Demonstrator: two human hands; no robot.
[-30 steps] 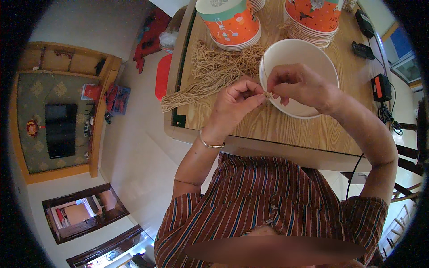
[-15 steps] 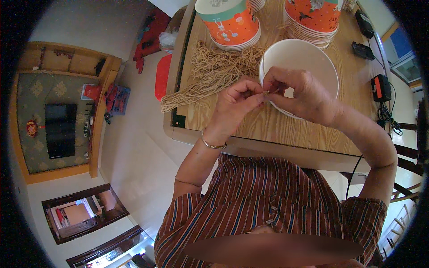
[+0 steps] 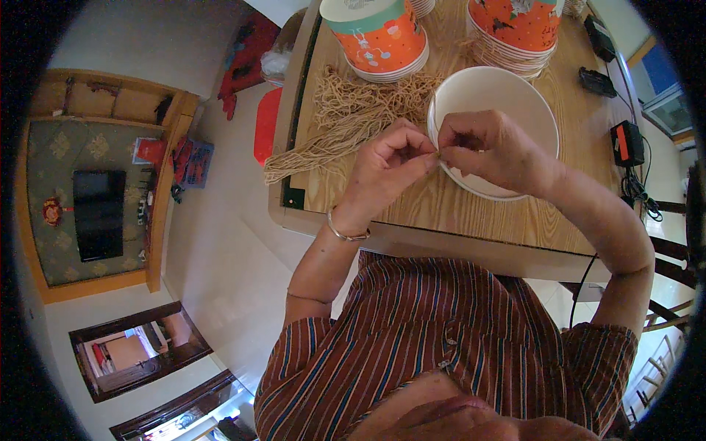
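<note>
My left hand (image 3: 388,165) and my right hand (image 3: 489,151) meet over the near rim of a white paper bowl (image 3: 489,92) on a wooden table (image 3: 478,213). Both pinch a thin tan string (image 3: 437,154) between fingertips, right at the bowl's left edge. A loose pile of tan strings (image 3: 353,117) lies on the table just left of the bowl, trailing toward the table's left edge. A thin bracelet circles my left wrist.
Two stacks of orange-printed paper bowls stand at the back, one (image 3: 379,37) left and one (image 3: 515,29) right. Black devices with cables (image 3: 625,143) lie on the table's right side. A red object (image 3: 266,136) sits on the floor left of the table.
My hands have shifted slightly toward the bowl's left rim, and my right fingers have closed tighter around the string. The bowl and the string pile stay put.
</note>
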